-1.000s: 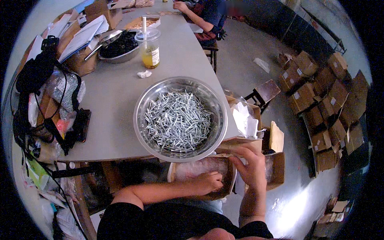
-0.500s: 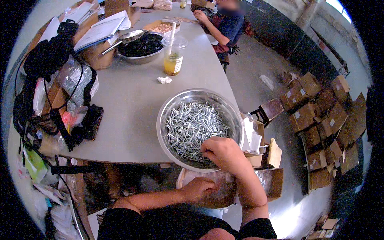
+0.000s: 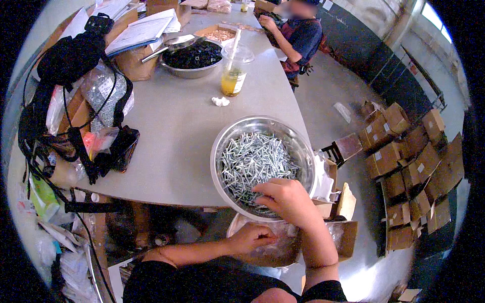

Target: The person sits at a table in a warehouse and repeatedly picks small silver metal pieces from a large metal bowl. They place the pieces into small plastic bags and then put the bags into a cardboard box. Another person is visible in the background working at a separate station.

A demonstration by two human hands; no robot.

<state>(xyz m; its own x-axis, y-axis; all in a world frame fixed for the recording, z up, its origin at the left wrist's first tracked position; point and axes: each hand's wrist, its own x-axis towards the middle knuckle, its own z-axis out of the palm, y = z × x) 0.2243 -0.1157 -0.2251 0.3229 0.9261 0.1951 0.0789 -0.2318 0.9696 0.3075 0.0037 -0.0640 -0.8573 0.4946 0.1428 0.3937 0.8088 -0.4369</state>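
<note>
A round steel bowl [image 3: 221, 186] full of loose silver screws [image 3: 257, 161] stands at the near right corner of the table. My right hand [image 3: 290, 201] reaches over its near rim, bent fingertips down among the screws, thumb and forefinger close together. Which screws lie between those fingers is hard to see. Nearer my body, below the bowl, my left hand [image 3: 252, 239] is closed with its fingers curled in. It hovers over a box lined with clear plastic [image 3: 283, 245]; whatever it may hold is hidden.
A drink cup with a straw [image 3: 233, 81] and crumpled tissue [image 3: 221, 101] stand beyond the bowl. Farther back is a pan of black parts [image 3: 194, 72] with a scoop. Bags and black straps [image 3: 65, 65] crowd the left. Cartons [image 3: 384, 156] lie right; a person [image 3: 300, 40] sits at the far side.
The whole view has shifted, so the table and bowl appear farther right. My right hand's fingers have spread slightly among the screws. My left hand stays closed near the lined box.
</note>
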